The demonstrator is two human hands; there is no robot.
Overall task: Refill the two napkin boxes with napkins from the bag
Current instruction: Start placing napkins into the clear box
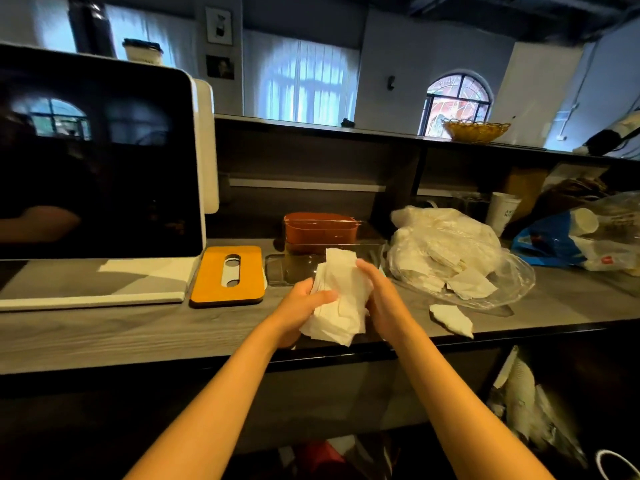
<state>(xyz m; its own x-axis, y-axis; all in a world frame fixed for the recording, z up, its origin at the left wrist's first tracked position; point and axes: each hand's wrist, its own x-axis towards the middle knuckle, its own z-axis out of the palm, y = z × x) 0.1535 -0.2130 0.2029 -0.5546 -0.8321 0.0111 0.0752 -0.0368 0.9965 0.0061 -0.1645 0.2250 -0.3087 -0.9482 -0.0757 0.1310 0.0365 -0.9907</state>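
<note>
Loose stack of white napkins (337,299) held above the front edge of the grey counter (104,334), just this side of the boxes; pressed between both hands — left hand (298,306) curled round the near-left side with the thumb across the front, right hand (379,296) flat-fingered against the right edge, squaring the pile. Soft, light and floppy by the look of it; sheets uneven, corners splaying at the bottom; likely to slip apart or fan out unless clamped across the flat faces near the middle, not pinched by one corner.

Directly beyond, a clear napkin box (294,268) lying open on the counter, seemingly empty; touching behind it, a second clear box (320,230) with a reddish-brown insert. To the left, an orange slotted lid (228,277) lying flat, off its box.

To the right, the clear plastic bag (457,258) heaped with more napkins, mouth facing the front edge; one stray napkin (452,320) on the counter just before it. Further right, a blue-and-white bag (581,244) and a white paper cup (502,213); far left, a dark screen (93,161) on a white stand.

Judged early in the job — neither box visibly filled yet.
</note>
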